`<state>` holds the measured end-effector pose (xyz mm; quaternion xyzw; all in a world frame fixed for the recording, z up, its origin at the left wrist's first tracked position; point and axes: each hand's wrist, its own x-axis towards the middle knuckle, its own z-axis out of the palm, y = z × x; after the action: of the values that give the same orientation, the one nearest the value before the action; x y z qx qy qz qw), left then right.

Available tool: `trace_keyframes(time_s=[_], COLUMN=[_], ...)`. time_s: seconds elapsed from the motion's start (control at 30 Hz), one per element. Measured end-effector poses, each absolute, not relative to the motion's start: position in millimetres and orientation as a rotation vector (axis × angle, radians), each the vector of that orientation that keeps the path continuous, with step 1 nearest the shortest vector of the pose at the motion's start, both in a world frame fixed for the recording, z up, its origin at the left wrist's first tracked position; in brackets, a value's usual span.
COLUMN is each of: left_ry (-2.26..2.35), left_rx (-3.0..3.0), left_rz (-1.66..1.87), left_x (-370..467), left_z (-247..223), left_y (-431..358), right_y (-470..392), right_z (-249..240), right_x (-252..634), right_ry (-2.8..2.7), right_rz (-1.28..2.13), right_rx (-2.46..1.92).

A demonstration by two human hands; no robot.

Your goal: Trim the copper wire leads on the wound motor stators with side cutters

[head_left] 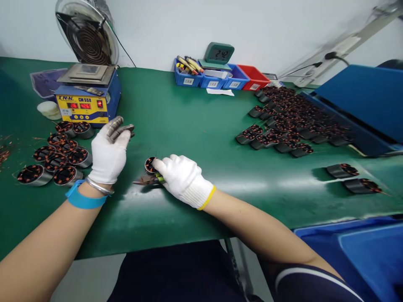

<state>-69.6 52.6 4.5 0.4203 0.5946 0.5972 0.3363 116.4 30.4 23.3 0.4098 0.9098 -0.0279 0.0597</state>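
My right hand (182,178), in a white glove with a yellow cuff edge, is closed around the green-handled cutting pliers (149,180). Its thumb and fingers also grip a small motor stator (150,165) with copper windings and a dark metal ring, just above the pliers' jaws. Up and to the left, my left hand (111,147) hovers over the table with its fingers stretched out and nothing visible in them. Its white glove has dark, worn fingertips. Beside that hand lies a group of stators (64,174) in metal rings.
A yellow-and-blue soldering pot (86,100) stands at the back left, below a fan (88,40). Tool bins (212,82) and a digital clock (219,53) line the wall. Many more stators (283,138) cover the right side, near a blue crate (362,105). Copper clippings (4,155) lie far left.
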Motion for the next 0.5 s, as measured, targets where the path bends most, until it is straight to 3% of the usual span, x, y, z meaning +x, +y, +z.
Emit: trace_keyframes(time_s=[0.2, 0.5], left_ry=[1.663, 1.427], left_rx=[1.353, 0.928], left_rz=[0.883, 1.101], left_x=[-64, -47], left_z=[9, -2], left_y=[48, 44], right_y=[34, 86], right_z=[24, 35], right_x=[134, 141], right_ry=[2.822, 2.559], right_rz=[-0.180, 0.211], right_rx=[1.372, 1.508])
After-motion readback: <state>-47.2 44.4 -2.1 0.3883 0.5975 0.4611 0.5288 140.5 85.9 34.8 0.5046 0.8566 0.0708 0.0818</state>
